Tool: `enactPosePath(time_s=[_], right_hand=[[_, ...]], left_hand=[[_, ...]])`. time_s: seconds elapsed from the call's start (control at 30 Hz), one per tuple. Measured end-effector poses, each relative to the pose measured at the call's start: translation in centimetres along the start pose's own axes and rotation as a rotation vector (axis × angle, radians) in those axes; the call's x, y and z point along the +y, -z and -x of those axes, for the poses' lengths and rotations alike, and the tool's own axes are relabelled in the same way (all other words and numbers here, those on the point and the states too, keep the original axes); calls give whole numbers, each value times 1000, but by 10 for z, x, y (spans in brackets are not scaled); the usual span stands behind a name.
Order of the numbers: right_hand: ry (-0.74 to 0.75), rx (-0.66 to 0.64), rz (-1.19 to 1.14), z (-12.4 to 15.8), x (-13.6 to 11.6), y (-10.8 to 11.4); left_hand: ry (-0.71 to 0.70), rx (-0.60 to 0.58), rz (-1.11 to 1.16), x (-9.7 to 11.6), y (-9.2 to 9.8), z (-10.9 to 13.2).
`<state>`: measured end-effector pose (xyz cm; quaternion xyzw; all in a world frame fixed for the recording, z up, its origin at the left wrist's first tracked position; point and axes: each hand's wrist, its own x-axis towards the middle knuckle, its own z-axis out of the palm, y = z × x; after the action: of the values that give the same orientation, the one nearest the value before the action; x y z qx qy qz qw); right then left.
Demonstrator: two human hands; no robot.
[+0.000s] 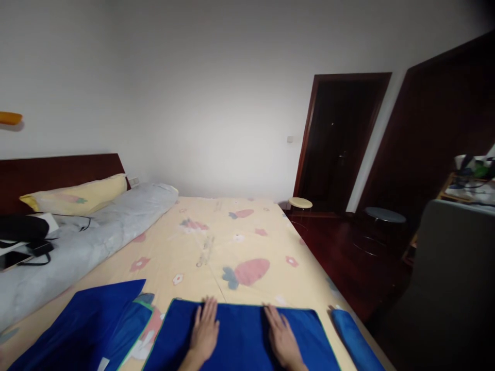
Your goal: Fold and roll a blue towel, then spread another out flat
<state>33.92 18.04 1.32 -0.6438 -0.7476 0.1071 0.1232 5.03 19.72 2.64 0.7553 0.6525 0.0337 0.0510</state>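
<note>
A blue cloth (pixel 240 340) with a green edge lies spread flat on the bed, its near part cut off by the frame. My left hand (pixel 205 330) rests palm down on it, fingers stretched to its far edge. My right hand (pixel 281 334) lies flat on the cloth further right, fingertips also at the far edge. Neither hand grips anything. To the left lie other blue cloths (pixel 85 319), loosely layered, one with a green edge and a white tag. At the right edge of the bed is a rolled blue cloth (pixel 356 340).
The bed (pixel 216 242) has a strawberry-patterned sheet. A grey quilt (pixel 104 242), a yellow pillow (pixel 88 196), a phone (pixel 13 260) and a black case (pixel 23 228) are at the left. Beyond the right side stand two stools (pixel 300 203) and a dark chair (pixel 448 278).
</note>
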Motion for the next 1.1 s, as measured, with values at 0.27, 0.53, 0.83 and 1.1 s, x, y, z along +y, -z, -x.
enactPosePath(time_s=[0.27,0.53,0.83,1.1], right_hand=[[11,-107,-79,-3,-46,-15],[-339,-20,98,18,101,10],[-517,-54,134,8,114,13],[-137,188,132,35,4,-38]], left_hand=[[-113,-113,184,32,-19,-5],[314,-11,-74,-94,0,-1],[412,-177,-32,-118,29,-8],[73,44,56,-13,-34,35]])
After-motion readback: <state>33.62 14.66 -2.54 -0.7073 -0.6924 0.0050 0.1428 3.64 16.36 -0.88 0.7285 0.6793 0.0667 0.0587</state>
